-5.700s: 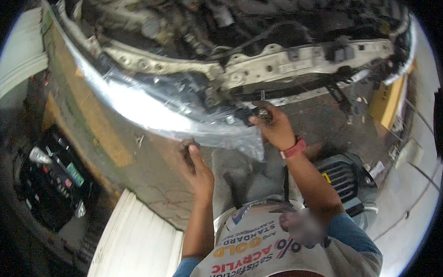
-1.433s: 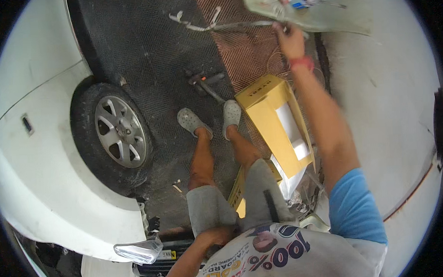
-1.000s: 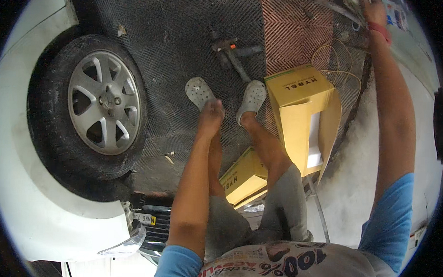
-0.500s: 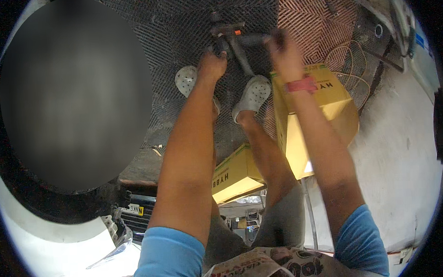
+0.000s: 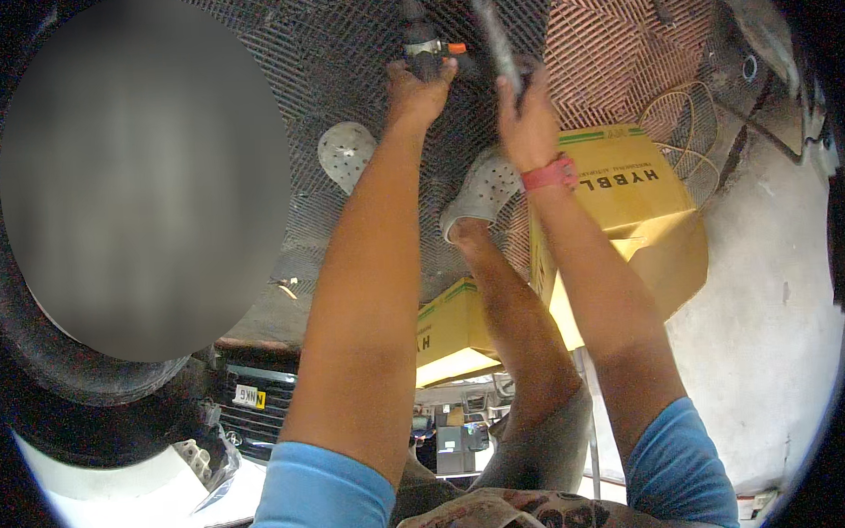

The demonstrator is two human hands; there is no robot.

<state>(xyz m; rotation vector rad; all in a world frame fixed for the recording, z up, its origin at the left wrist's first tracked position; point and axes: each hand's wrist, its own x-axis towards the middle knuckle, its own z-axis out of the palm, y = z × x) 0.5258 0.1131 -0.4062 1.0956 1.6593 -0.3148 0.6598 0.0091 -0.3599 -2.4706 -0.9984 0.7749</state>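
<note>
In my left hand (image 5: pixel 418 95), fingers closed, is a dark cylindrical piece (image 5: pixel 422 42) with a narrow tip, a pale band and an orange tab. It points away from me, above the patterned floor. To its right, my right hand (image 5: pixel 531 121) grips the dark handle end of a long tool (image 5: pixel 497 40) that looks like a hammer. Motion smears its grey shaft, and a dark block at its far end meets the top edge of the picture. A red band circles my right wrist.
Black ribbed matting (image 5: pixel 322 63) turns reddish at the right (image 5: pixel 601 44). Yellow cartons (image 5: pixel 625 196) stand beside my right leg and between my legs (image 5: pixel 457 323). My pale clogs (image 5: pixel 349 153) rest on the mat. A tyre (image 5: pixel 93 420) fills the left, with a thin hose (image 5: pixel 687 115) far right.
My left hand and the dark piece have moved up and slightly right. The right hand has come down and left, and its tool now points away from me.
</note>
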